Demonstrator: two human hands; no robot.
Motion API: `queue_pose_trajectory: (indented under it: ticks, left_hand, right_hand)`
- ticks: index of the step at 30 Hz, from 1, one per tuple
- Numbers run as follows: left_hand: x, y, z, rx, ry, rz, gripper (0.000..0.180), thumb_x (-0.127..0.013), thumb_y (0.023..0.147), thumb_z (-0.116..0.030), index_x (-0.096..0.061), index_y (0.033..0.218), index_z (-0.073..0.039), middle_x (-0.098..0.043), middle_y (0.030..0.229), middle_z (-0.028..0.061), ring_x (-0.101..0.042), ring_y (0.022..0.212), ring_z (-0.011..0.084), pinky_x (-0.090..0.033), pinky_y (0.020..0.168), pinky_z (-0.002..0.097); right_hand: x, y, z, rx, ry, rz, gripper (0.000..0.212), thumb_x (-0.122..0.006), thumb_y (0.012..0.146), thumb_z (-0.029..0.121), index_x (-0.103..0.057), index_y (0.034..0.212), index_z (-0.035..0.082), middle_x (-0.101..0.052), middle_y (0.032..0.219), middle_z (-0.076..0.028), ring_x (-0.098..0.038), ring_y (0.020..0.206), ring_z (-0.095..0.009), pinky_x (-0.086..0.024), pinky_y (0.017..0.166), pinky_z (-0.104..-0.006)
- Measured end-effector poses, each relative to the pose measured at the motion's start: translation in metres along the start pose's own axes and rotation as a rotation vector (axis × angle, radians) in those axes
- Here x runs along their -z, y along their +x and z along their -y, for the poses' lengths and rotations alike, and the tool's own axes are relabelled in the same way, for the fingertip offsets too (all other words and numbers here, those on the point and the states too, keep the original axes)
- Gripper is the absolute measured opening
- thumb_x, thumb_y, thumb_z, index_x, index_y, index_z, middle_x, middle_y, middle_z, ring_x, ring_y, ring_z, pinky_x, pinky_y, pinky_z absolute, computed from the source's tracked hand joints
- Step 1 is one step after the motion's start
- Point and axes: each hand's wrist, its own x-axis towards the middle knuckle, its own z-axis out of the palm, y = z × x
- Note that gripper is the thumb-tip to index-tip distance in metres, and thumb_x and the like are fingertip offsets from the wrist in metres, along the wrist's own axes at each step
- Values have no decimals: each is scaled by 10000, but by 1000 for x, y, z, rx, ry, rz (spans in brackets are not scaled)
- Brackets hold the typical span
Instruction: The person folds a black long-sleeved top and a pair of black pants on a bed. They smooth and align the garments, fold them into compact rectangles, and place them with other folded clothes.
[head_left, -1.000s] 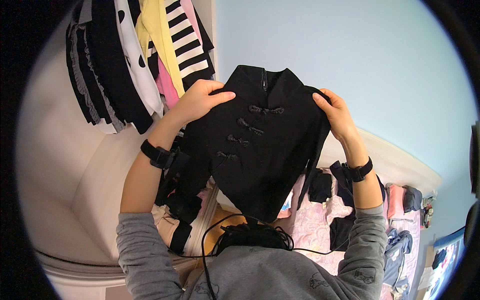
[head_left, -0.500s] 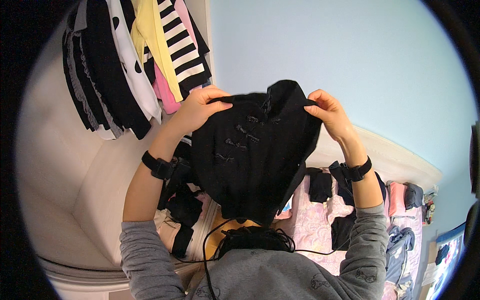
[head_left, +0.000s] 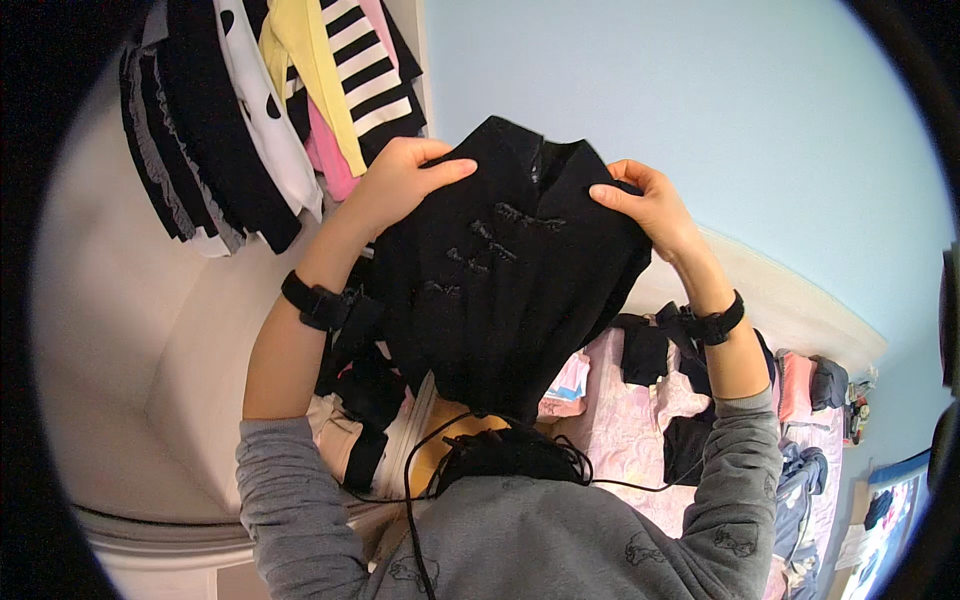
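Note:
A black top with a stand collar and several knotted fastenings down its front hangs spread between my hands. My left hand pinches it at the shoulder left of the collar, thumb in front. At the opposite shoulder my right hand grips the fabric, also with the thumb on the front side. The collar stands up between the two hands, its neck opening facing upward. The lower part of the top drops toward my chest, and its hem is partly hidden near my body.
Hanging clothes, among them yellow, striped and spotted pieces, fill the upper left of a white wardrobe. Dark and pale clothes lie heaped below. On the right, a pink bed carries folded garments. Cables hang before my chest.
Both hands have risen slightly, lifting the top. The collar, folded over to the right before, now stands open and more even between my hands.

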Motion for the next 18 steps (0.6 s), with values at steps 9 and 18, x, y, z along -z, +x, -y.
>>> queue_pose_trajectory:
  ticks: [9,18]
  left_hand:
    - [4,7,15,16,77,63,257,-699,907,-213,-721,984,31,-634,829,-33,-523,750,54,-432,685,239]
    - [-4,15,24,-36,7,21,377,-692,917,-267,-481,752,0,-389,675,-46,-346,636,56,-296,566,274]
  right_hand:
    - [-5,-2,12,-174,5,120,317,-764,873,266,-716,1003,-20,-724,885,-51,-661,761,-103,-533,720,-243]
    - [-10,0,18,-233,46,-6,372,-684,933,309,-706,1015,-53,-732,911,-98,-687,760,-149,-549,693,-276]
